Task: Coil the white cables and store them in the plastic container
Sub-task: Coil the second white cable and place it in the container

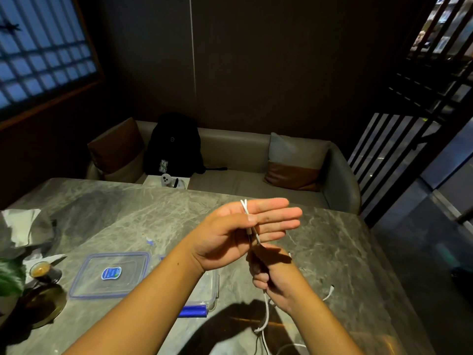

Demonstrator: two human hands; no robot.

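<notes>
My left hand [245,226] is raised over the table with its fingers held out flat, and a white cable [246,209] is looped around them, pinned by the thumb. Just below it, my right hand [275,278] is closed on the same cable, whose loose length [266,316] hangs down toward the table's front edge. A white plug end [331,288] lies on the table to the right of that hand. The clear plastic container [213,285] with a blue clip sits under my left forearm, mostly hidden. Its lid [110,275] lies flat to the left.
On the marble table [128,213], a small glass of coffee [42,271] stands on a dark round tray at the left edge, beside crumpled paper [20,226]. A sofa with cushions and a black backpack [174,147] lies beyond the far edge.
</notes>
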